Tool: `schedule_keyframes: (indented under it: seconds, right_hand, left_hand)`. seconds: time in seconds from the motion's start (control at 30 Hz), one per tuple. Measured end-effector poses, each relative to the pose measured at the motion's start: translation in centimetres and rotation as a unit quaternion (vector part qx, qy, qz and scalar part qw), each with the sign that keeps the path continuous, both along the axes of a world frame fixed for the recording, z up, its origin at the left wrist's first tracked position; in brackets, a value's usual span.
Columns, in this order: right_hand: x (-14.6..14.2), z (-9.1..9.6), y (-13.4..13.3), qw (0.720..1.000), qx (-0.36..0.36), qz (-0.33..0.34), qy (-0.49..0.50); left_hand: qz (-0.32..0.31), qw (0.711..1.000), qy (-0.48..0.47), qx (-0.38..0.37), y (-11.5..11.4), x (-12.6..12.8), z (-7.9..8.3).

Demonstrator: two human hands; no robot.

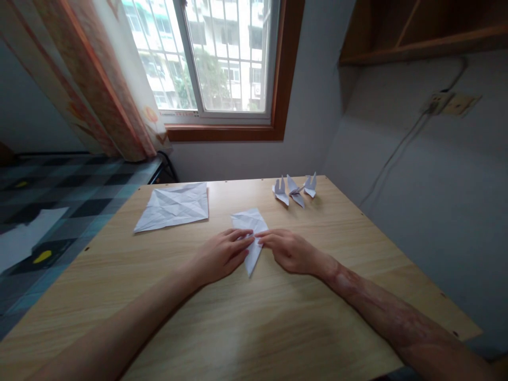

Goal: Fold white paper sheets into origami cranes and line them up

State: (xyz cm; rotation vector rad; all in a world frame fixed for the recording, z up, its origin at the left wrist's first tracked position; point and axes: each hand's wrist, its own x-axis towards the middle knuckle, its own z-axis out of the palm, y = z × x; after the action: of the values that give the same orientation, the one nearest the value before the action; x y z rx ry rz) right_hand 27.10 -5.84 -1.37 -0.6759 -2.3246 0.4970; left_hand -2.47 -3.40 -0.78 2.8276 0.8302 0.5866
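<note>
- On the counter (309, 328), a creased sheet (178, 206) is lying flat, unfolded.
- Left grip (223, 253) is resting, fingers together; right grip (291, 251) is touching with fingertips; whether either is pinching, cannot tell.
- Under both, kite-shaped paper (254, 255) is lying partly folded.
- At back right, three winged figures (294, 192) are appearing complete.

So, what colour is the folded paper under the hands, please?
The folded paper is white in the head view.

Bare forearms (159, 312) angled inward, left hand (224, 255) palm down, right hand (291, 251) partly curled, fingertips (248, 233) close together
</note>
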Motion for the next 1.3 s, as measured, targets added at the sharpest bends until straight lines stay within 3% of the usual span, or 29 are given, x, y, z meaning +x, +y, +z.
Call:
schedule_keyframes:
  seconds: [0.13, 0.23, 0.43, 0.7, 0.8, 0.93, 1.07, 1.2, 1.3]
  right_hand:
    - [0.5, -1.2, 1.1, 0.994, 0.039, -0.089, -0.045]
    - [0.7, -1.3, 1.3, 0.987, 0.046, -0.121, -0.090]
    - [0.5, -0.7, 1.0, 0.980, 0.097, -0.139, -0.106]
    - [0.7, -1.1, 1.7, 0.980, 0.114, -0.136, -0.091]
    - [0.7, -1.4, 1.8, 0.984, 0.089, -0.151, -0.045]
    - [0.9, -2.2, 2.2, 0.965, -0.010, -0.237, 0.110]
    - [1.4, -2.7, 2.8, 0.944, -0.107, -0.265, 0.165]
    - [1.5, -2.8, 3.0, 0.958, -0.095, -0.246, 0.110]
    - [1.5, -2.7, 3.1, 0.971, -0.038, -0.230, 0.058]
  left_hand:
    - [-0.047, 0.997, -0.038, -0.042, 0.1, -0.2, 0.1]
    - [-0.036, 0.997, -0.048, -0.038, -0.3, 0.0, 0.5]
    - [0.035, 0.999, -0.039, 0.015, -0.5, 0.3, 0.7]
    - [0.049, 0.998, -0.027, 0.032, -0.7, 0.3, 0.1]
    - [0.098, 0.990, -0.102, -0.021, -0.8, 0.2, 0.2]
    - [0.151, 0.957, -0.219, -0.119, -0.2, -0.1, 0.5]
    - [0.157, 0.944, -0.224, -0.181, 0.7, -0.4, -0.1]
    - [0.158, 0.968, -0.169, -0.096, 1.2, -0.5, -0.6]
    - [0.073, 0.990, -0.118, -0.034, 1.2, -0.3, -0.4]
